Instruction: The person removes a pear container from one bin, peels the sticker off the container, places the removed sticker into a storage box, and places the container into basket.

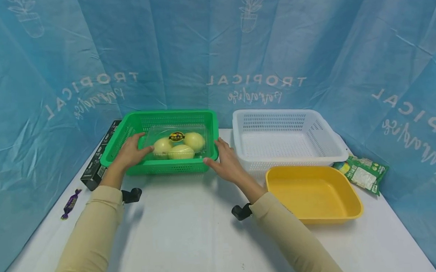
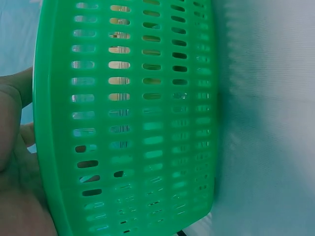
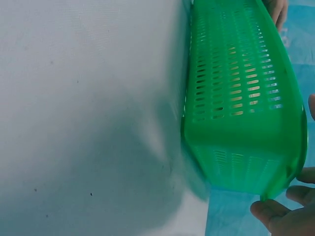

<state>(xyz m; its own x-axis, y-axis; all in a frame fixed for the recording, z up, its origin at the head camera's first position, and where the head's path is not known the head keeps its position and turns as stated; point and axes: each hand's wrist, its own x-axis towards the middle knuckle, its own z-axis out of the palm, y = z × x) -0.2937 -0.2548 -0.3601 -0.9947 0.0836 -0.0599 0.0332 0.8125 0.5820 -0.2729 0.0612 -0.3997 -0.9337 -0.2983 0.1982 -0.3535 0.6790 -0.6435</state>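
A green plastic basket (image 1: 161, 167) stands on the table towards the back. Inside it lies a clear plastic box (image 1: 155, 132) of round yellow-green fruits (image 1: 182, 151), with a black and gold label on the lid. My left hand (image 1: 131, 151) reaches over the basket's front left part, fingers spread and thumb by the box's left edge. In the left wrist view, the basket's perforated wall hides part of that hand. At the basket's front right corner, my right hand (image 1: 226, 160) has fingertips against the rim (image 3: 295, 169), with thumb and fingers spread apart.
A white perforated basket (image 1: 290, 163) stands to the right, with a yellow tray (image 1: 312, 192) in front. Beside them lies a green packet (image 1: 366, 174). Left of the green basket are a long black box (image 1: 98, 161) and a purple-wrapped candy (image 1: 70, 204). Blue curtains (image 1: 185, 52) surround the table.
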